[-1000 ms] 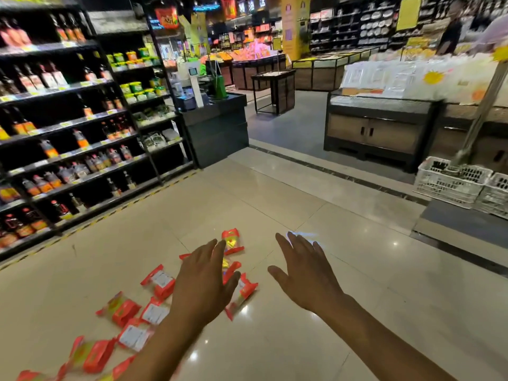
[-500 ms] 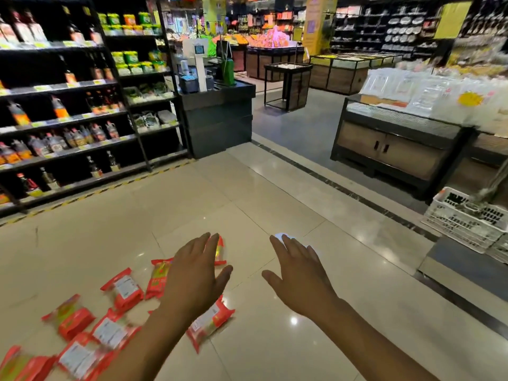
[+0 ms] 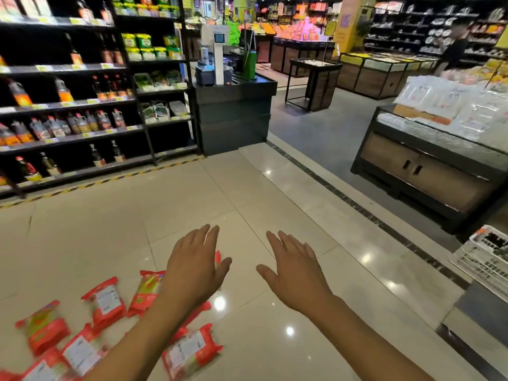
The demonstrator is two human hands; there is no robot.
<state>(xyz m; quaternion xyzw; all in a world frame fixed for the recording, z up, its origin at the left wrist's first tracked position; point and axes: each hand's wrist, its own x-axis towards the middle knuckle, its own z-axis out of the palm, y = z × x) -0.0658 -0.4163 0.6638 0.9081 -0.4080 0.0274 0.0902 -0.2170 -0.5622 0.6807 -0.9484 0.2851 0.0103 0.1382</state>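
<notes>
Two bare hands reach out palm-down above the glossy tiled floor (image 3: 247, 193) of a supermarket aisle. The left hand (image 3: 192, 270) is spread flat and wide, its fingers straight and close together and its thumb angled off to the side; it holds nothing. The right hand (image 3: 297, 273) mirrors it a short way apart, fingers straight and slightly fanned, thumb pointing inward, and it too holds nothing, with only bare tile beneath it.

Scattered red packets (image 3: 105, 301) lie on the floor to the left of the hands and below them, some face up and some showing white back labels. One upright-lying packet (image 3: 145, 291) sits just beside the left wrist. The red edge of a hidden packet (image 3: 218, 257) peeks out past the left hand's thumb side, and whether the palm touches it cannot be told. Another large packet (image 3: 192, 350) rests close under the left forearm, nearest the viewer.

Along the left wall run dark shelves (image 3: 68, 136) lined with sauce bottles (image 3: 57, 127). A dark checkout counter (image 3: 233, 111) stands at their far end. To the right is a low display cabinet (image 3: 426, 171) topped with clear bagged goods, and a white plastic crate (image 3: 483, 259) sits on the floor beside it.
</notes>
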